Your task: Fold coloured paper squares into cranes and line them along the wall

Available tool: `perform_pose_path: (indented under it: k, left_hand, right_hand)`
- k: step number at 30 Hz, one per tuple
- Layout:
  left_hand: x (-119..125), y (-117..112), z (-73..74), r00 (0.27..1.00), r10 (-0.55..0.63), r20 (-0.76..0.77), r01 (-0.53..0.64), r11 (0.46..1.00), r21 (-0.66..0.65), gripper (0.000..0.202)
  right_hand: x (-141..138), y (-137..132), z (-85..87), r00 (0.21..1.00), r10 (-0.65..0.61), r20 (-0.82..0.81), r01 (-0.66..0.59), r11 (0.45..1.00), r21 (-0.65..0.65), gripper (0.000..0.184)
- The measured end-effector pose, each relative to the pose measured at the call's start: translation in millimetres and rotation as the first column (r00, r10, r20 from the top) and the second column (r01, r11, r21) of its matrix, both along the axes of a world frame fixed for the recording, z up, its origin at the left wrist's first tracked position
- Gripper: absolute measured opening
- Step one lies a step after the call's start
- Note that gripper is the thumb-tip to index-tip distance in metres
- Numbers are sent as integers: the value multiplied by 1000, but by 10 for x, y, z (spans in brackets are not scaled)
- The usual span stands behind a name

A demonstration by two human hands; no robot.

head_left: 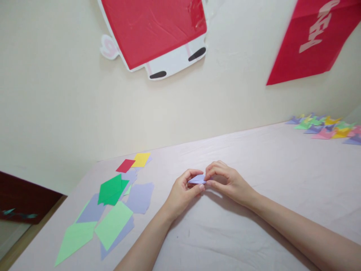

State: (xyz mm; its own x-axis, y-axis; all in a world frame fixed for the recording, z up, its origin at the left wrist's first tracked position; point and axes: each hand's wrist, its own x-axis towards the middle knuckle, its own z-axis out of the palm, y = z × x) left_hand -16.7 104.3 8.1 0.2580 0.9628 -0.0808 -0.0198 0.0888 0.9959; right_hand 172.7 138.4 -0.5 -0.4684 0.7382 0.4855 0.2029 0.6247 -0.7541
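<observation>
A small piece of folded lavender paper (198, 179) is held between both hands, a little above the pale cloth surface (242, 241). My left hand (184, 187) grips its left part, thumb on the near edge and fingers curled at the far side. At the right end, the thumb and fingers of my right hand (224, 180) pinch the paper. Creases show on its upper face. Its right tip is partly hidden by my right fingers.
Loose paper sheets in lavender, light green (114, 225), dark green (113, 190), red (125, 165) and yellow (141, 160) lie to the left. Several folded paper figures (324, 130) stand at the far right. A wall (225, 101) with red decorations rises behind.
</observation>
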Motion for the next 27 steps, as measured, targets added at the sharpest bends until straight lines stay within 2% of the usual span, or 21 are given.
perform_pose_path:
  k: [5, 10, 14, 17, 21, 27]
  left_hand:
    - [7, -7, -27, 996, 15, -91, -10, 999, 53, 37]
    - [24, -6, -77, 990, 28, -138, -13, 994, 108, 35]
    - [53, -22, -38, 986, 30, -164, -13, 994, 108, 36]
    - [77, -44, -8, 990, 37, -133, -28, 997, 70, 39]
    - [94, -57, -18, 983, 94, -157, -73, 988, 135, 20]
    - [79, -25, -63, 947, 223, -232, -147, 942, 302, 8]
  right_hand:
    - [-12, -16, 1, 999, -12, 29, 11, 999, 34, 8]
    - [-13, -11, -15, 999, -34, 19, 34, 999, 6, 9]
    - [-15, -8, -16, 998, -65, 8, 65, 998, -9, 8]
    - [-14, -7, -5, 997, -80, 23, 79, 996, 37, 9]
    - [-12, -7, 2, 997, -64, 41, 59, 993, 99, 10]
    - [-19, -18, 0, 998, -32, 50, 25, 989, 147, 9]
